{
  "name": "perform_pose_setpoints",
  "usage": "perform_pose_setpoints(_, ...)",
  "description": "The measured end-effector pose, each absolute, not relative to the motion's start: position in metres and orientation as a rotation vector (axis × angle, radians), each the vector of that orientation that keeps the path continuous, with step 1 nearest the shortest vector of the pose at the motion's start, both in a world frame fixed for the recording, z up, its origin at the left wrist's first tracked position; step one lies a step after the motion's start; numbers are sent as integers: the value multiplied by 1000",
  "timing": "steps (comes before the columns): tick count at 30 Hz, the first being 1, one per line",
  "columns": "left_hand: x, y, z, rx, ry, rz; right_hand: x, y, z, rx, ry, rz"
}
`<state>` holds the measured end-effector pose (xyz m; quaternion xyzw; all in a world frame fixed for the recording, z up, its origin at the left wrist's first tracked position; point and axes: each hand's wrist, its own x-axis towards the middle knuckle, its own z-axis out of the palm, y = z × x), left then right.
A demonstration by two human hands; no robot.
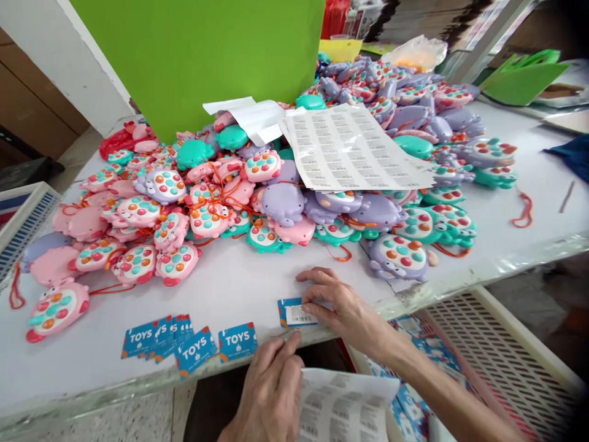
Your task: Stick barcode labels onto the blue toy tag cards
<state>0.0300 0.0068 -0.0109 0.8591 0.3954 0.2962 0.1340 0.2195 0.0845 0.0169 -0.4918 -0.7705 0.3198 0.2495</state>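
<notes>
A blue card (pixel 284 304) lies near the table's front edge with a white barcode sticker (pixel 299 315) over its lower part. My right hand (pixel 343 307) has its fingers curled at the sticker's right end, a fingertip touching it. Just below the card, at the table edge, my left hand (pixel 271 390) is closed, its fingers bent together. Against its right side is a sheet of barcode stickers (pixel 345 405), which it seems to grip; the thumb is hidden. To the left lie a single TOYS card (pixel 237 342), a tilted TOYS card (pixel 196 351) and a fanned stack of cards (pixel 140 339).
Heaped animal-shaped toys (pixel 280 202) in pink, purple and green cover the table's back. More sticker sheets (pixel 354 147) lie on them, before a green panel (pixel 207 55). A purple toy (pixel 399 256) sits right of my hands. Below the edge stands a crate (pixel 506 350) beside several blue-and-white cards (pixel 423 344).
</notes>
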Motion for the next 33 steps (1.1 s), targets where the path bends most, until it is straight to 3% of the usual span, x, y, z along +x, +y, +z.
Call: perform_pose_setpoints(33,30,6,-21,2433,1162,836,218,83,10,-1303,-2153,783)
